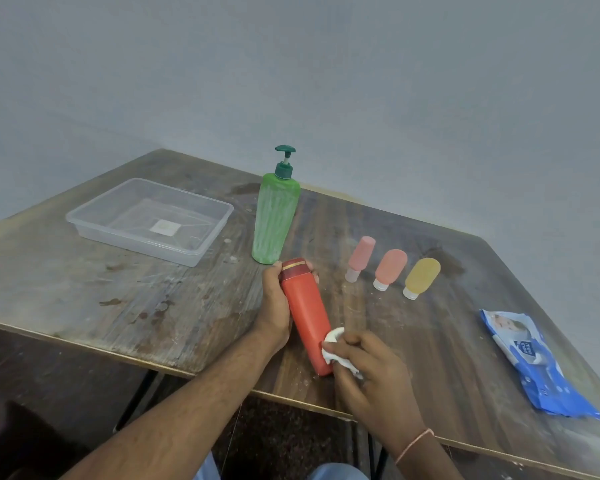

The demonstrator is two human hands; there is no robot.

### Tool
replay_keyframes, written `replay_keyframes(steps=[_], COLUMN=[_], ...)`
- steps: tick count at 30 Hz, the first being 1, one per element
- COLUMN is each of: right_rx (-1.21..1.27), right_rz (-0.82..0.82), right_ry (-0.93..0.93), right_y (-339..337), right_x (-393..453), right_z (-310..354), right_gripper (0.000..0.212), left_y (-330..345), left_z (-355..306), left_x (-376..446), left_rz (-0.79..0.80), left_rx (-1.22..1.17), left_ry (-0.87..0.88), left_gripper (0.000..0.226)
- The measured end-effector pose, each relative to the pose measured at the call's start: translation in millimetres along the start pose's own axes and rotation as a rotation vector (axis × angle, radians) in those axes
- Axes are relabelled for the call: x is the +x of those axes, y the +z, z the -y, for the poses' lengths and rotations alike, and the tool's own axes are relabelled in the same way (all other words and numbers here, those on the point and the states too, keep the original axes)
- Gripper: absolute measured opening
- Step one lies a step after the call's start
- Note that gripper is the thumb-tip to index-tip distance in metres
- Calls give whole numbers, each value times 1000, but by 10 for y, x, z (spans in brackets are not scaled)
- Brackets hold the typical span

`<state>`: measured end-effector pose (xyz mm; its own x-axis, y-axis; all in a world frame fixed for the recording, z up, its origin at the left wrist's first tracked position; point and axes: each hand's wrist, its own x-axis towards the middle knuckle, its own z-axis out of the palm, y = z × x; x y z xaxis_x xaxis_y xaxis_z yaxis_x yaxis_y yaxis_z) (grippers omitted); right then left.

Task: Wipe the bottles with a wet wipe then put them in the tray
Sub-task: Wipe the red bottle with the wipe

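Right, the left hand [276, 303] has its grip wrapped around the upper part of the red bottle [305, 317], fingers curled just below the darker cap with its gold band, holding it tilted with the base toward the person. The right hand [364, 368] has its grip bunched on a crumpled white wet wipe [333, 346], pressed against the lower side of that bottle near the base. So this is wiping in progress, and on the first bottle by the look of it.

Out from there: the clear tray [84, 220] sits well apart to the left on the worktop [66, 306], and nothing is in it but a small pale label on its floor. None of the bottles has gone in yet, so most of the job is left.

The green pump bottle [276, 220] stands upright just beyond the left hand, tall and tapering, with a streaky whitish film down its sides and a dark green pump head. To the right lie three small squeeze tubes in a row, caps toward the person: a pink tube [361, 254], a coral tube [391, 266] and a yellow tube [423, 277], all matte, soft-looking and rounded. Further right, a crinkly blue pack of wipes [534, 362] lies flat near the edge. The worktop itself is worn wood grain, stained and scuffed.
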<state>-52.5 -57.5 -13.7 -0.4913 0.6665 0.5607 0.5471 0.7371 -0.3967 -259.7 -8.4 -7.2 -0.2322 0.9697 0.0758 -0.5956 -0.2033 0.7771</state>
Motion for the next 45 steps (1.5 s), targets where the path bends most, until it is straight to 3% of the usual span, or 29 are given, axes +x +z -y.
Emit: replay_keyframes(steps=[12,17,23,32,41,45], right_rx=[-239,-361,-408,-317,166,258], right_rz=[74,154,260,189,61,45], right_ry=[-230,-327,-438,-353,-33,163], right_y=[245,174,91,-31,44,61], right_x=[814,690,288,-161,-205,-120], right_z=[397,419,301,68,98,163], right_gripper=[28,29,22,32,28,34], left_y=[-9,-23,21,-33,-30,-30], left_z=[-38,-98,-70,-30,-35,-42], left_x=[-7,8,-2,39,28,33], left_rz=[-19,-32,64,61,83,81], left_rx=[-237,-319,-337,-288,-291,-286], left_ry=[-159,-199,-224,-224,-223,-207], left_gripper=[63,53,53,54,53,54])
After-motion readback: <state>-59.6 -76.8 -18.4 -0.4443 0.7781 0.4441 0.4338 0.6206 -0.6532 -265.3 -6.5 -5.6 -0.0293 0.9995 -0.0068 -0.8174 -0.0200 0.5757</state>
